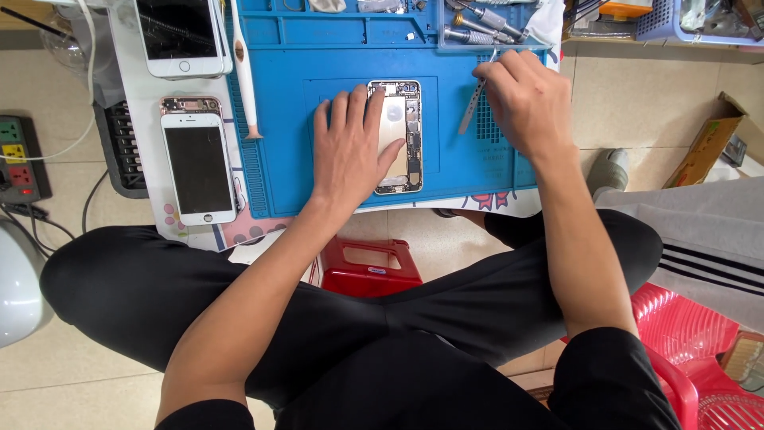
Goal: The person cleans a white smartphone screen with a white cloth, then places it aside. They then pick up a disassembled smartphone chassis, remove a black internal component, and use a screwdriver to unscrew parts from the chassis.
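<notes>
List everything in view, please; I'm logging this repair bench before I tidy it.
opened phone: 1, gold back with bare circuitry, middle of the mat
repair mat: 1, blue, on the table
tweezers: 1, grey, beside the opened phone
white phones: 2, black screens, left of the mat
brush-like tool: 1, white, along the mat's left edge
screwdrivers: several, metal, in a tray at the mat's far right
power strip: 1, dark, on the floor at left
stool: 1, red, under the table
left hand: flat on the opened phone
right hand: holds the tweezers
</notes>
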